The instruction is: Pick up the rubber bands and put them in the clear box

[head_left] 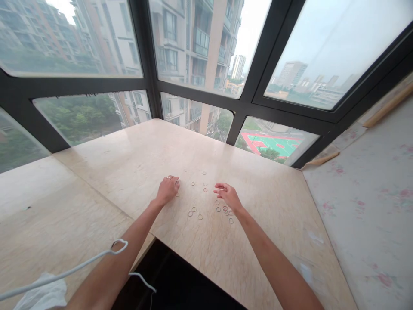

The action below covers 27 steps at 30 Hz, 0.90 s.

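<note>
My left hand (167, 189) is low over the table, its fingers curled down and pinched at a small thin metal ring (177, 182). Just below these fingertips lies another ring (177, 194). My right hand (227, 194) hovers with fingers stretched out and apart, nothing visible in them. Between the hands are a few loose rings, one of them reddish (205, 190). A small cluster of rings (226, 212) lies under my right wrist, partly overlapping. Nearer to me, a pair of touching rings (190, 213) and a single ring (200, 217) rest flat.
The marbled tabletop (271, 215) meets dark window frames (200, 97) at the back and a floral wall (371, 206) at right. A white cable (64, 271) crosses my left forearm, near white crumpled plastic (43, 292). Clear packets (306, 271) lie at right. A dark gap (180, 280) opens in front.
</note>
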Tool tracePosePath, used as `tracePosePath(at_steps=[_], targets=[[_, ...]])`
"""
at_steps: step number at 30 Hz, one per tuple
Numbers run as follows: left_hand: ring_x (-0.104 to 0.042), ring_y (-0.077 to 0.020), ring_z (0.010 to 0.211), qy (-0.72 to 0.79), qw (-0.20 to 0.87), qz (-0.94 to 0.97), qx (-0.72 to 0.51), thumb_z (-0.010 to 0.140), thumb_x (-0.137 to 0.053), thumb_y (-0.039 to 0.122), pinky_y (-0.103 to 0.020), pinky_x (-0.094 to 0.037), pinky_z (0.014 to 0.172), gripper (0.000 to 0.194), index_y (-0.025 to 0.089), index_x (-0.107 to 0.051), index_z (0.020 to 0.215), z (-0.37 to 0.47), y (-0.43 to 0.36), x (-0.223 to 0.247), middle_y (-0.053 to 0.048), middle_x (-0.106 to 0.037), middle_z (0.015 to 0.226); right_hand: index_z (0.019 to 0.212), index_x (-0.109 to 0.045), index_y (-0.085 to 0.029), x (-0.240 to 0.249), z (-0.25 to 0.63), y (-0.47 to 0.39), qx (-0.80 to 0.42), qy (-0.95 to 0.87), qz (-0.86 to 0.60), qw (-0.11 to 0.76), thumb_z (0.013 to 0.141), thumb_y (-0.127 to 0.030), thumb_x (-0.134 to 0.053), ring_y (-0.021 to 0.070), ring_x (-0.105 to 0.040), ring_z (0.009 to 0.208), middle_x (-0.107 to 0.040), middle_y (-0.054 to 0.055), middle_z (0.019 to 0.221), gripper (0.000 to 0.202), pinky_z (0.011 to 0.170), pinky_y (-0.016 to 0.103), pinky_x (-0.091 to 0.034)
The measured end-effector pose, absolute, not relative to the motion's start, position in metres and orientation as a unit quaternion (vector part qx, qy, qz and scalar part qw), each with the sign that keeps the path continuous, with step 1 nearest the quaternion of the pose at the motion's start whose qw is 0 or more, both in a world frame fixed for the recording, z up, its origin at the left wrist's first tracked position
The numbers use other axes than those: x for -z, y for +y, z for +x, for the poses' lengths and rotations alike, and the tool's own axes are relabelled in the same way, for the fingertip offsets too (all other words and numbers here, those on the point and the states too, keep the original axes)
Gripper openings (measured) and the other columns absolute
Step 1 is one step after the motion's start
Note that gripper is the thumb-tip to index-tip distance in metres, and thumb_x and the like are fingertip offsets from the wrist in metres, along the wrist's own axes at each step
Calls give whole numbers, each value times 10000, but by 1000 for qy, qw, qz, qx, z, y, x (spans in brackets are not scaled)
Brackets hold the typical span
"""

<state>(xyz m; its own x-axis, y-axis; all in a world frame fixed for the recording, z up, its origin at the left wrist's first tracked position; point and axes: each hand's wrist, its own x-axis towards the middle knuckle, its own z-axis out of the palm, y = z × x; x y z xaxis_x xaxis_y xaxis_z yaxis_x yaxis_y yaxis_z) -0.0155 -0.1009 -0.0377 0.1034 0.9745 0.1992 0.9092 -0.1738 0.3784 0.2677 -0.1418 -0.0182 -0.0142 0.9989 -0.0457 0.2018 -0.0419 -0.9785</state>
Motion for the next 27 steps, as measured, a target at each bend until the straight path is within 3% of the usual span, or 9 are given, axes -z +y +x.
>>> tracePosePath(at_steps=[6, 10, 16, 27], targets=[[-611, -220, 905, 598, 112, 770, -193, 847, -433, 140, -318, -475, 817, 281, 174, -684, 968, -12, -99, 35, -101, -658, 943, 1111, -625, -150, 26, 318, -187, -334, -598, -612, 396, 741, -267, -597, 264, -580, 1058, -609, 129, 1175, 389, 881, 431, -468], [-615, -223, 890, 587, 122, 775, -200, 841, -422, 145, -327, -477, 802, 285, 168, -674, 973, -13, -103, 34, -99, -669, 928, 1118, -653, -195, 28, 321, -212, -281, -666, -602, 340, 690, -230, -686, 256, -517, 1110, -604, 84, 1129, 430, 983, 406, -383], [-624, -219, 875, 572, 164, 767, -240, 791, -437, 156, -340, -488, 801, 246, 179, -666, 878, -13, -110, 30, -76, -694, 901, 947, -684, -212, 20, 303, -214, -212, -764, -564, 231, 825, -141, -580, 203, -566, 934, -608, 56, 926, 175, 853, 315, -431], [-615, -190, 786, 567, 188, 731, -328, 808, -489, 189, -312, -487, 742, 190, 182, -659, 893, 14, -108, 11, -49, -678, 840, 847, -648, -199, 24, 301, -210, -213, -779, -539, 240, 896, -145, -480, 195, -558, 862, -616, 54, 870, 183, 809, 320, -422]])
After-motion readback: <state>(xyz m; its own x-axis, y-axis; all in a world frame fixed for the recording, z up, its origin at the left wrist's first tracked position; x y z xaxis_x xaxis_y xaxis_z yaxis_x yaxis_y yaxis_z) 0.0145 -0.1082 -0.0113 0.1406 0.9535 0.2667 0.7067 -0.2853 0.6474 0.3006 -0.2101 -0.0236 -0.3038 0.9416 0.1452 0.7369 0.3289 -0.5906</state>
